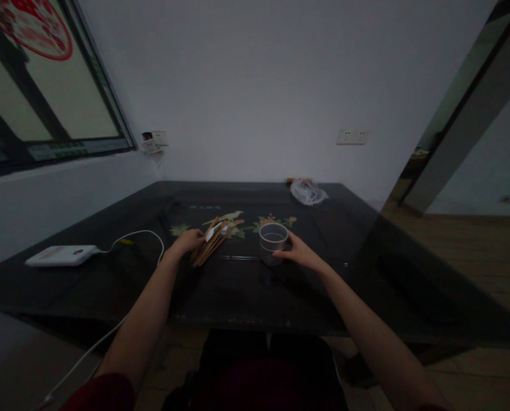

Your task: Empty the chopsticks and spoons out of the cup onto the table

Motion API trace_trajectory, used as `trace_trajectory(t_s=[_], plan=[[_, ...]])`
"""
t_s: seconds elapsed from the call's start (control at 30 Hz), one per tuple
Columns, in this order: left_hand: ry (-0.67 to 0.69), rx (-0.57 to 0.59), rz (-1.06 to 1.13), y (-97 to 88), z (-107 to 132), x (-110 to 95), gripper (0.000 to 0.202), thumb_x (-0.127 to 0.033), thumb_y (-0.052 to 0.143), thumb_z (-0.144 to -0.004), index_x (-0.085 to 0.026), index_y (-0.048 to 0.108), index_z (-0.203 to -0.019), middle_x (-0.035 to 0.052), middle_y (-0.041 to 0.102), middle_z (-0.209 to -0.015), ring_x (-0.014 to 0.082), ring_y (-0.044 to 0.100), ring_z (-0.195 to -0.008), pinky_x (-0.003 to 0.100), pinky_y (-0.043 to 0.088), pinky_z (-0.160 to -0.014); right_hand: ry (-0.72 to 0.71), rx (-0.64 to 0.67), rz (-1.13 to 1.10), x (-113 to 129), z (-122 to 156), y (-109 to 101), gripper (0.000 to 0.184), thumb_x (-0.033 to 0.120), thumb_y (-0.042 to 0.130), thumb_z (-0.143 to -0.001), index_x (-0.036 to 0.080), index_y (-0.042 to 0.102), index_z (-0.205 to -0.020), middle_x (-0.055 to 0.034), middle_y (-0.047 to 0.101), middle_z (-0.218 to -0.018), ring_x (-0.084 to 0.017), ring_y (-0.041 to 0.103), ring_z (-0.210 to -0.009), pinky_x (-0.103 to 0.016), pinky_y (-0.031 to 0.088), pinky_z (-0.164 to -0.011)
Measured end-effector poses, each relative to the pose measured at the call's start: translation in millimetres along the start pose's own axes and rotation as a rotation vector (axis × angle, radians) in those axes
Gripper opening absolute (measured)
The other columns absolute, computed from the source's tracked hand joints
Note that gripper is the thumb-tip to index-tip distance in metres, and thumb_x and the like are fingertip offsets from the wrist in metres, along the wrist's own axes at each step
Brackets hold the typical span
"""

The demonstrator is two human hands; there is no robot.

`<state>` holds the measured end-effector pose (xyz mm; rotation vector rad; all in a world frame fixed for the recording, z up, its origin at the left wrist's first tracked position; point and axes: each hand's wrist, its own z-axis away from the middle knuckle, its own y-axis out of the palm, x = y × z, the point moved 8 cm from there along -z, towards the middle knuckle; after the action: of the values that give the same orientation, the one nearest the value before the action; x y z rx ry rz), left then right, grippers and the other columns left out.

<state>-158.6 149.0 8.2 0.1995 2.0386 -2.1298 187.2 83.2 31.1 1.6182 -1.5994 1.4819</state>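
Observation:
On the dark table lies a loose pile of wooden chopsticks (212, 249), with white spoons (213, 230) on top. My left hand (189, 241) is at the left side of this pile, its fingers curled against the chopsticks; how many it grips is hidden. To the right stands a grey cylindrical utensil holder (272, 242), upright, with small holes low in its wall. My right hand (300, 251) grips it from the right side, thumb in front and fingers round the back. No utensils show above its rim.
A white power bank (61, 256) with a white cable (145, 232) lies at the left of the table (237, 297). A crumpled clear plastic bag (308, 192) is near the wall at the back. A dark long object (417, 285) lies at the right.

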Motion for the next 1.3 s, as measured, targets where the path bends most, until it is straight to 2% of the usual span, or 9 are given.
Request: trace_trajectory(t_s=[0.33,0.57,0.7,0.77,0.83,0.9,1.03,1.13,1.3], plan=[[-0.035,0.02,-0.015,4.1,-1,6,0.032,-0.035,0.052,-0.079,-0.017,0.067,-0.102,0.009,0.07,-0.1,0.0206,0.066,-0.085,0.023,0.047,-0.068,0.015,0.006,-0.009,3,0,0,0.078,0.032,0.08,-0.061,0.014,0.046,-0.129,-0.0146,0.055,-0.13,-0.026,0.051,-0.12,-0.041,0.035,-0.106],[-0.028,-0.132,0.016,-9.1,0,7,0.033,-0.037,0.051,-0.08,-0.017,0.065,-0.103,0.0123,0.067,-0.104,0.0258,0.062,-0.095,0.029,0.046,-0.077,0.016,-0.001,-0.031,2,1,0,0.077,0.031,0.08,-0.06,0.017,0.048,-0.129,-0.0118,0.055,-0.13,-0.026,0.05,-0.121,-0.041,0.034,-0.107],[0.154,-0.333,0.151,-29.8,11,-28,0.033,-0.027,0.047,-0.084,-0.016,0.061,-0.111,0.0102,0.064,-0.106,0.0211,0.059,-0.095,0.029,0.045,-0.083,0.017,0.012,-0.06,3,2,1,0.078,0.032,0.08,-0.06,0.017,0.047,-0.13,-0.0118,0.055,-0.13,-0.025,0.05,-0.121,-0.041,0.034,-0.107],[0.266,-0.36,0.288,-33.0,19,-53,0.032,-0.027,0.046,-0.085,-0.015,0.061,-0.111,0.0088,0.064,-0.105,0.0194,0.059,-0.093,0.03,0.045,-0.085,0.016,0.01,-0.068,4,2,1,0.079,0.032,0.08,-0.06,0.017,0.046,-0.13,-0.0121,0.053,-0.132,-0.025,0.049,-0.123,-0.04,0.033,-0.107],[0.39,-0.263,0.456,-26.4,27,-82,0.033,-0.03,0.05,-0.084,-0.015,0.06,-0.112,0.0084,0.063,-0.106,0.0186,0.059,-0.092,0.031,0.046,-0.085,0.025,0.008,-0.08,2,2,1,0.08,0.031,0.081,-0.06,0.016,0.046,-0.13,-0.0126,0.053,-0.132,-0.025,0.049,-0.123,-0.04,0.033,-0.107],[0.531,-0.063,0.611,-11.9,39,-116,0.041,-0.032,0.057,-0.08,-0.016,0.056,-0.118,0.0091,0.061,-0.113,0.0185,0.06,-0.094,0.033,0.048,-0.085,0.034,0.01,-0.092,1,2,2,0.081,0.031,0.081,-0.059,0.016,0.045,-0.13,-0.013,0.053,-0.131,-0.025,0.049,-0.122,-0.04,0.034,-0.107],[0.73,0.217,0.76,14.5,68,-173,0.063,-0.032,0.07,-0.07,-0.019,0.048,-0.128,0.0124,0.055,-0.125,0.0229,0.056,-0.111,0.037,0.045,-0.094,0.017,0.031,-0.11,0,1,4,0.081,0.032,0.081,-0.059,0.016,0.045,-0.131,-0.0127,0.052,-0.133,-0.025,0.048,-0.123,-0.04,0.033,-0.107],[0.788,0.202,0.832,24.2,77,-200,0.073,-0.033,0.075,-0.067,-0.016,0.045,-0.13,0.0159,0.051,-0.13,0.0268,0.052,-0.117,0.043,0.039,-0.101,0.026,0.023,-0.102,-2,2,4,0.078,0.032,0.081,-0.059,0.016,0.047,-0.128,-0.0128,0.053,-0.131,-0.026,0.049,-0.123,-0.041,0.033,-0.108],[0.737,0.066,0.914,34.4,71,-216,0.088,-0.032,0.081,-0.059,-0.013,0.039,-0.133,0.0189,0.047,-0.134,0.0298,0.046,-0.124,0.045,0.033,-0.106,0.049,-0.009,-0.087,-7,1,1,0.077,0.031,0.081,-0.059,0.015,0.049,-0.127,-0.0138,0.055,-0.129,-0.027,0.051,-0.12,-0.043,0.035,-0.106]])
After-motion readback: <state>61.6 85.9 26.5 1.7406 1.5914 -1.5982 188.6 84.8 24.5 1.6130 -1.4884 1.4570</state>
